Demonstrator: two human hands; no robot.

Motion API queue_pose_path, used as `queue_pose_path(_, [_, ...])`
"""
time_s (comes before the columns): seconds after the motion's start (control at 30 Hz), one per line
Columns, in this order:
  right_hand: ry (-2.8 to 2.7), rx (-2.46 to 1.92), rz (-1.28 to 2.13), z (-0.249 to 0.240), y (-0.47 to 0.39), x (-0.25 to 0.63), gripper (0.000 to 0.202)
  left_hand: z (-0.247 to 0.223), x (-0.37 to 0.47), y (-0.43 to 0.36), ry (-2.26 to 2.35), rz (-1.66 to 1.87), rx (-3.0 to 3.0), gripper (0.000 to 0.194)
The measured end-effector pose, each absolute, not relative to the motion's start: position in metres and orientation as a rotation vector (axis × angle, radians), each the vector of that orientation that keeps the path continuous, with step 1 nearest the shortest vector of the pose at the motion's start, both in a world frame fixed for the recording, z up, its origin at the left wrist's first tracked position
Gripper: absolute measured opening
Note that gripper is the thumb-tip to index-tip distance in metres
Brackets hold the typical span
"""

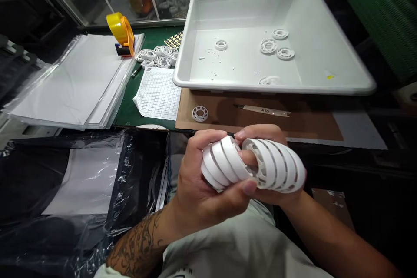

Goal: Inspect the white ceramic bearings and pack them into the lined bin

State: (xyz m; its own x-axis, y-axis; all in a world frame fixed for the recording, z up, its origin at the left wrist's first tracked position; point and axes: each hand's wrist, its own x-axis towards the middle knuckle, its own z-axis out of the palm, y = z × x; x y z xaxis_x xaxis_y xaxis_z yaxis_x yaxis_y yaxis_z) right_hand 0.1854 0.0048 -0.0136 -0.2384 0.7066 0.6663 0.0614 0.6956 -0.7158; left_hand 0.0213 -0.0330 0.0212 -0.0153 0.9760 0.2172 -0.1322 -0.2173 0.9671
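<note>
My left hand (208,200) is closed around a short stack of white plastic rings (224,163), thumb below and fingers over the top. In my right hand (272,195) sits a second stack of white plastic rings (276,165), tilted the other way, its spoked inner face toward the left stack. A finger reaches through the ring openings between the two stacks. The stacks nearly meet at the bottom and stand apart at the top. Beyond my hands, a single white ring (200,114) lies flat on brown cardboard (215,115).
A white tray (273,88) holds several rings and small scraps. On the cardboard lies a craft knife (265,110) marked A16. To the left are a ring pile (159,55), a gridded paper sheet (159,93), a tape dispenser (125,37) and bagged sheets (65,80).
</note>
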Motion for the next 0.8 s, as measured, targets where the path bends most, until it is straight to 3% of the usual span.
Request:
queue_pose_path(0.2, [-1.755,-0.499,0.805,-0.008,0.011,0.193,0.026,0.019,0.021,-0.033,0.913,1.411,1.267,0.043])
queue_pose_path(0.43, [-1.792,-0.492,0.688,-0.007,0.016,0.198,0.036,0.006,0.017,-0.029,0.837,1.391,1.352,0.053])
queue_pose_path(0.8, [-1.646,-0.697,0.596,-0.001,-0.002,0.186,0.013,0.001,0.009,-0.03,0.682,1.291,1.357,0.053])
